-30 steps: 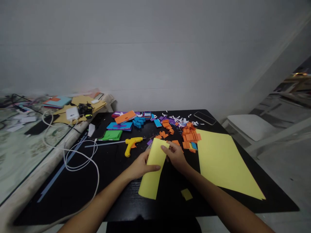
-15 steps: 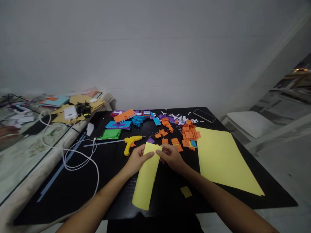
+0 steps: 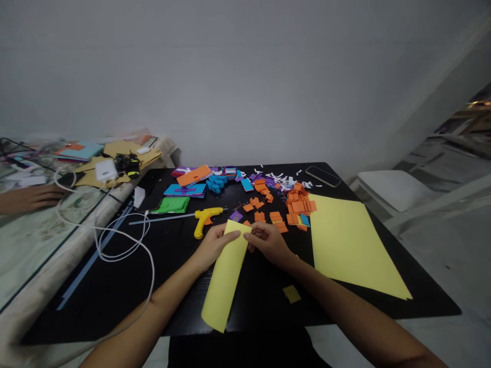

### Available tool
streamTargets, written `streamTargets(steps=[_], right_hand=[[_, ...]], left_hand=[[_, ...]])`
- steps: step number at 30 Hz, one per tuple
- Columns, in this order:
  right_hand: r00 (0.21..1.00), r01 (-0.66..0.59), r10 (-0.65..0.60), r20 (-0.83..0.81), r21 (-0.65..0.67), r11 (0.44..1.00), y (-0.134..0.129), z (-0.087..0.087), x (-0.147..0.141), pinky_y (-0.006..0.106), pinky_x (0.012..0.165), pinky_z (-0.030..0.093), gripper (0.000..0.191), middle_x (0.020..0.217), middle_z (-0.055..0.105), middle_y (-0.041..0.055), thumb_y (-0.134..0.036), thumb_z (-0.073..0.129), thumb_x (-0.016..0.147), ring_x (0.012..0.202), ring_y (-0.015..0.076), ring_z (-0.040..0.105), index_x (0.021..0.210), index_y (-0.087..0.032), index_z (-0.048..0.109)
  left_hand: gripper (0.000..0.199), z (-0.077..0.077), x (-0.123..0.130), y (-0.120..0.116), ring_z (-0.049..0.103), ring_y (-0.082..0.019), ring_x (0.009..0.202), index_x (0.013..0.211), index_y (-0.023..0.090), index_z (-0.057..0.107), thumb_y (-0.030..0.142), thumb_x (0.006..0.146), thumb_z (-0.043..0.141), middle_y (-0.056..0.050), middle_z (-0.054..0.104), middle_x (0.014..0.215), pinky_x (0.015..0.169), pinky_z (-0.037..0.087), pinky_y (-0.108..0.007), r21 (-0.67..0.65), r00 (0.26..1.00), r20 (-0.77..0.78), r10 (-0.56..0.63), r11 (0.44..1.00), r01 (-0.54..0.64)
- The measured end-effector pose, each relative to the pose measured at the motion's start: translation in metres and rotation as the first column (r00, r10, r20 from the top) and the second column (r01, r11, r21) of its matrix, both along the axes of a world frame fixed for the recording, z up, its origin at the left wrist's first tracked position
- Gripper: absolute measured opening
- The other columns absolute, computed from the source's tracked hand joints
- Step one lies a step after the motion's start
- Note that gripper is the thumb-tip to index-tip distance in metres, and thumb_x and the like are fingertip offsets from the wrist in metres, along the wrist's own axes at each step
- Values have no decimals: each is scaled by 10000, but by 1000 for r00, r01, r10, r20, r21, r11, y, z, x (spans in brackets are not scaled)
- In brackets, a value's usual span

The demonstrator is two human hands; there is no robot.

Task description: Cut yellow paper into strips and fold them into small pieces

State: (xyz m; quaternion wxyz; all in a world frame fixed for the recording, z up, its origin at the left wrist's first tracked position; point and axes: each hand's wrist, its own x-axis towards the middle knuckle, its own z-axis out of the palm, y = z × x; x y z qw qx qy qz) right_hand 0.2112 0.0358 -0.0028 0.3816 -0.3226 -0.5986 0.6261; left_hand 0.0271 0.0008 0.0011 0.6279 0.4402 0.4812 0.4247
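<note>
A folded sheet of yellow paper slants above the front of the black table, its lower end curved. My left hand is closed on its upper left edge, thumb on top and fingers partly behind. On the upper right corner, my right hand pinches the same sheet with thumb and fingers. A yellow glue gun lies just beyond my left hand. Small orange paper pieces and a purple piece are spread past my hands. One small yellow scrap rests near my right forearm.
Large yellow sheets cover the table's right side, with a phone behind. A white cable loops across the left. Folded green paper lies farther back. Another person's hand is at the far left; a white chair stands right.
The view has shifted slightly. Both hands still hold the yellow paper, and its lower end has swung a little left. The other person's hand at the far left reaches farther into view.
</note>
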Motion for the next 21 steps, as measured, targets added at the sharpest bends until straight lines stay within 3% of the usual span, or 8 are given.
streamTargets(steps=[14,21], right_hand=[[999,5,-6,-33,-39,999,2,-2,2,239,497,497,304,562,650,-5,-445,721,796,478,122,603,748,-155,643],[999,-21,19,-34,-42,999,0,-2,1,237,498,506,303,561,656,-6,-440,723,795,475,119,611,745,-151,650]], left_hand=[[327,4,-1,0,635,-144,556,962,139,741,398,764,767,-56,749,756,507,462,-218,-15,1000,-23,21,1000,-22],[299,4,-4,0,620,-131,535,910,133,745,367,731,800,-46,733,716,496,452,-205,-89,1000,13,-17,996,18]])
